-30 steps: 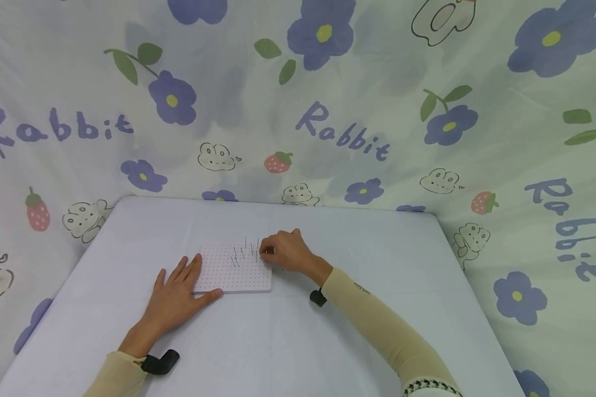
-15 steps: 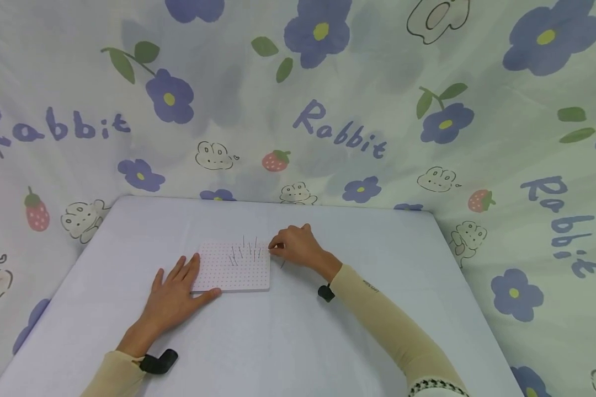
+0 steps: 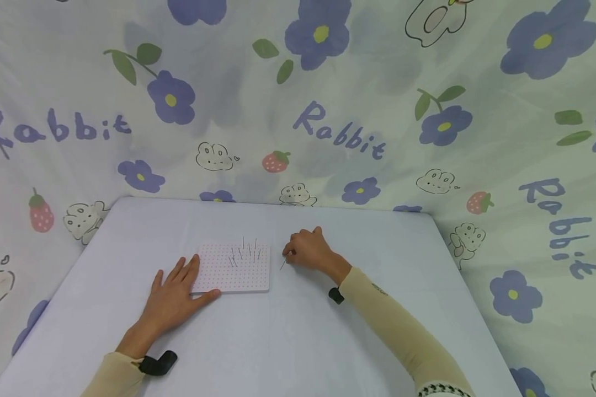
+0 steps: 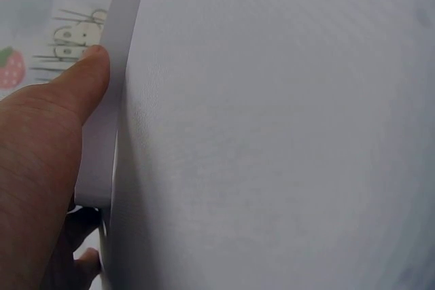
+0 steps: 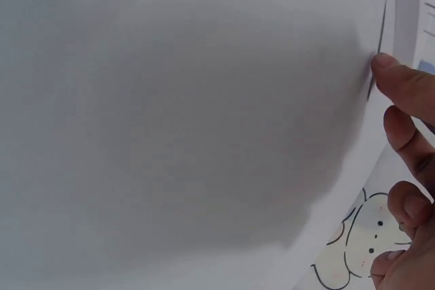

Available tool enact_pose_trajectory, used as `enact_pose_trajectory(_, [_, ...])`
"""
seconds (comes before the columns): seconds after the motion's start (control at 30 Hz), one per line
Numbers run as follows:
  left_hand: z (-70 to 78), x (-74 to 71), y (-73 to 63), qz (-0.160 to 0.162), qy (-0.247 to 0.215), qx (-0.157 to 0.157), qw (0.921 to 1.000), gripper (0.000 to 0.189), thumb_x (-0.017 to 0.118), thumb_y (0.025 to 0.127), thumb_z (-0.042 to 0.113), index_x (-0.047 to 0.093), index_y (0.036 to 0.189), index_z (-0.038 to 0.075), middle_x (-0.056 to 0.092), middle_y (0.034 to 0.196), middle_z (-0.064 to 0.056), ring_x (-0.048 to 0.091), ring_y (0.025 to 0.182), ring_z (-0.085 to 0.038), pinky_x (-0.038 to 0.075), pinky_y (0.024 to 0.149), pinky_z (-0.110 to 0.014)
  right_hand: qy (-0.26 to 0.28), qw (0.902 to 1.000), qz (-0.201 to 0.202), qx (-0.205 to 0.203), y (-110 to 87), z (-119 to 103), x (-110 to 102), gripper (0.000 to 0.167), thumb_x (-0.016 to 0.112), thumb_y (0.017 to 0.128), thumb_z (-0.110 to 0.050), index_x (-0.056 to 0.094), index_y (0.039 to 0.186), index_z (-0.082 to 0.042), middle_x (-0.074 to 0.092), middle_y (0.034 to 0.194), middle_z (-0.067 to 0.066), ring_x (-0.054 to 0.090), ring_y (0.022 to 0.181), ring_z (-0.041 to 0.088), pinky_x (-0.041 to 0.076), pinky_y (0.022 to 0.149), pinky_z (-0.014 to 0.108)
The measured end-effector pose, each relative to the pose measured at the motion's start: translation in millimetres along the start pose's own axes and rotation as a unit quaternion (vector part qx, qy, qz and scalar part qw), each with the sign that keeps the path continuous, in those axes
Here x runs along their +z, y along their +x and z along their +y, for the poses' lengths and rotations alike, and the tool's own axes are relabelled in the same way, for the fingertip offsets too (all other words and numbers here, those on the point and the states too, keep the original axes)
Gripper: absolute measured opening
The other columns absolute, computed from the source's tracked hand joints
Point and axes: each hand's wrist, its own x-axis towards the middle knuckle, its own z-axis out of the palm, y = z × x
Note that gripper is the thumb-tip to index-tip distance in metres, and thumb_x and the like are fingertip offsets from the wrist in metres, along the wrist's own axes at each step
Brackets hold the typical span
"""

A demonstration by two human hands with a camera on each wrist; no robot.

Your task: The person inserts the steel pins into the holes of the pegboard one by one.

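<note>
The white pegboard (image 3: 218, 275), dotted with a grid of small holes, lies on the table with several thin dark pins (image 3: 250, 252) standing in its upper right part. My left hand (image 3: 171, 300) has its fingers spread at the board's left edge. Its thumb (image 4: 92, 73) rests along the board's near side, as the left wrist view shows. To the right of the board, my right hand (image 3: 310, 251) is low over the table with curled fingers. Its fingertips pinch a single thin dark pin (image 5: 383, 22), whose two ends stick out past the fingertip in the right wrist view.
A white cloth covers the table (image 3: 357, 331). Behind and beside it hangs a curtain (image 3: 238, 99) printed with flowers, rabbits and strawberries. Black wrist cameras are strapped to the left wrist (image 3: 159, 363) and right wrist (image 3: 336, 295).
My right hand has moved away from the standing pins, off the board's right edge, to the loose pin on the table. The left hand has stayed in place.
</note>
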Motion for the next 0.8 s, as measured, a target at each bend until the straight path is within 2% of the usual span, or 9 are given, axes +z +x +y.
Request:
enact_pose_trajectory(0.27, [0.1, -0.7, 1.4, -0.002, -0.001, 0.001, 1.0, 0.11, 0.053, 0.088, 0.076, 0.021, 0.158, -0.003, 0.031, 0.16, -0.025, 0.02, 0.15, -0.046, 0.005, 0.113, -0.074, -0.024, 0.9992, 0.025, -0.021, -1.7, 2.5, 3.8, 0.009, 0.079, 0.087, -0.037, 0.082, 0.096, -0.036, 0.065, 0.087, -0.018, 0.054, 0.084, 0.007, 0.031, 0.079, 0.04])
enact_pose_trajectory(0.5, [0.7, -1.8, 2.9, -0.002, -0.001, 0.003, 1.0, 0.11, 0.054, 0.088, 0.076, 0.021, 0.158, -0.003, 0.031, 0.16, -0.025, 0.021, 0.149, -0.047, 0.005, 0.113, -0.074, -0.032, 0.999, 0.021, -0.024, -2.1, 1.2, 0.8, 0.004, 0.079, 0.088, -0.036, 0.082, 0.091, -0.036, 0.065, 0.083, -0.019, 0.055, 0.083, 0.007, 0.032, 0.078, 0.04])
enact_pose_trajectory(0.8, [0.0, -4.5, 3.7, -0.008, -0.009, -0.002, 0.9999, 0.111, 0.054, 0.087, 0.076, 0.02, 0.158, -0.003, 0.03, 0.16, -0.025, 0.019, 0.15, -0.046, 0.003, 0.113, -0.074, -0.065, 0.9962, 0.031, -0.049, -2.0, -2.2, -1.6, 0.005, 0.077, 0.088, -0.03, 0.081, 0.086, -0.032, 0.06, 0.075, -0.018, 0.05, 0.074, 0.008, 0.032, 0.075, 0.038])
